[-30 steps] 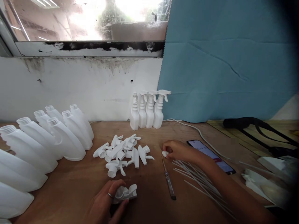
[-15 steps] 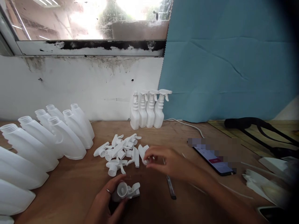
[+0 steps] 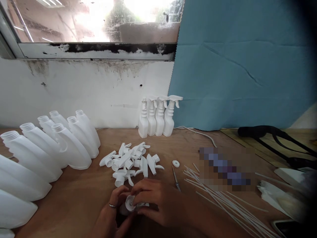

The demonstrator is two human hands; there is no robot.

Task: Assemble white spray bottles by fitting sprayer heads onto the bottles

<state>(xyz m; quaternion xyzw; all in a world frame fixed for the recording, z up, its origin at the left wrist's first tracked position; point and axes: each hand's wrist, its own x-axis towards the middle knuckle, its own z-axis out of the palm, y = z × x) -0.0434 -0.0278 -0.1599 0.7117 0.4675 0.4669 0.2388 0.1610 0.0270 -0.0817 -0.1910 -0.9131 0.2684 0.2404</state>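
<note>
Looking down through the head view: gripping a white sprayer head (image 3: pixel 129 203) low at the near edge of the table (image 3: pixel 74 195) with the left hand (image 3: pixel 110 216), curling the ringed fingers (image 3: pixel 117 196) round its left side. Closing the right hand (image 3: pixel 158 205) over it from the other side and pinching at the round white collar facing up, without being able to tell from here whether pressing a loose washer in or merely holding the collar's own mouth. Working just in front of the heap of loose sprayer heads (image 3: pixel 131 160), with a spare white washer (image 3: pixel 175 163) lying apart to the right, a thin pointed tool (image 3: pixel 176 180) just beside the right knuckles, and a fan of thin white tubes (image 3: pixel 195 177) spreading off beyond it. Risking, by the look of it, a slip of any small round piece out of that pinch, being smooth, tiny and half covered by both hands. Risking too a brush of the right wrist against the tool or the tubes, sitting so near, and scattering them across the table. Noting open-necked bottles (image 3: pixel 61 145) leaning in rows at far left and four capped spray bottles (image 3: pixel 158 115) standing by the wall, well apart from both hands.
</note>
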